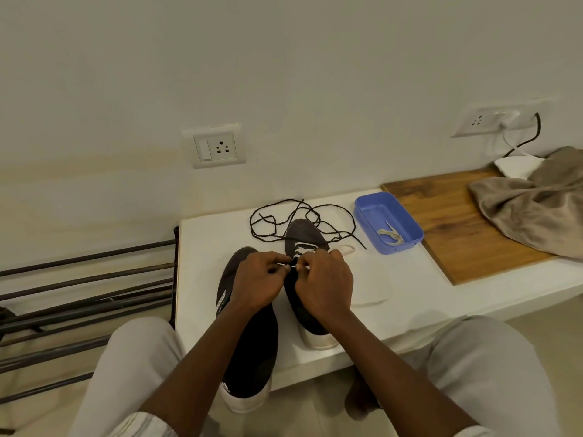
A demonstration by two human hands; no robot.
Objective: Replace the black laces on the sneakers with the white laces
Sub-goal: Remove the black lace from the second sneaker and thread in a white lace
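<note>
Now white lace (293,265) pinched between both hands' fingers (285,269).

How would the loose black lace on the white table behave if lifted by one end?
The black lace probably hangs limp: it lies in loose tangled loops. It looks thin, so likely light. Crossing the toe of the right sneaker, it might snag.

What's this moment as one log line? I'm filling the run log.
step: lacing rear sneaker | left hand: pinches white lace | right hand: pinches white lace | black laces: loose on table | blue tray: spare white lace
</note>
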